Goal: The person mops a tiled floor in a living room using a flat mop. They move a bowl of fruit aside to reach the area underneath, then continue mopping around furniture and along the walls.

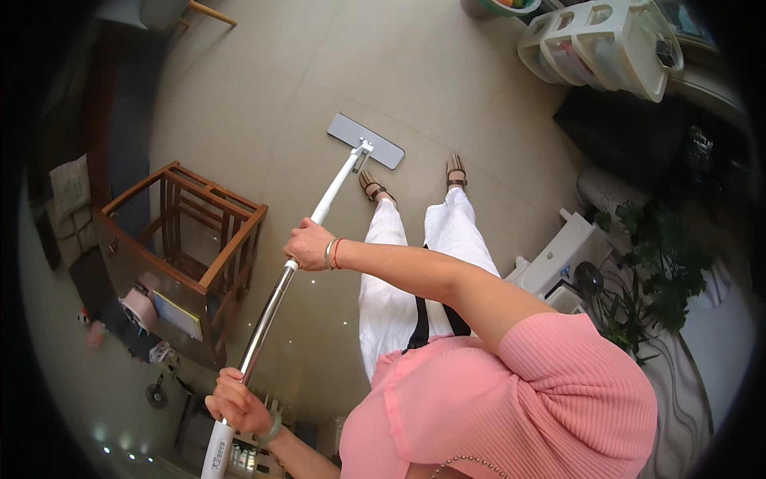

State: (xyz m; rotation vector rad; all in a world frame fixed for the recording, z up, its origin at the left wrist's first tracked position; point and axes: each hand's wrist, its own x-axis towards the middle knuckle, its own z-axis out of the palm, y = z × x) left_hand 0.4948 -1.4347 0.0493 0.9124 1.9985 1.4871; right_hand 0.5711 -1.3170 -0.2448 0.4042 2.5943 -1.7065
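A flat mop (267,315) with a white and silver pole slants across the view, both my hands closed round it. My right hand (309,243), with a bangle and a red string at the wrist, grips the middle of the pole, its arm reaching across my body. Nearer to me, my left hand (239,403) wraps round the pole just above its white end; a pale green bangle is on that wrist. The mop's flat grey head (379,146) lies on the tiled floor (319,96), just ahead of my left shoe (373,188).
A brown wooden frame with slatted sides (179,227) stands to the left of the pole. At the far right is a white plastic storage unit (598,44). Green plants (666,263) and a white cabinet (558,251) stand to my right. A wooden furniture leg (211,13) shows at the far left.
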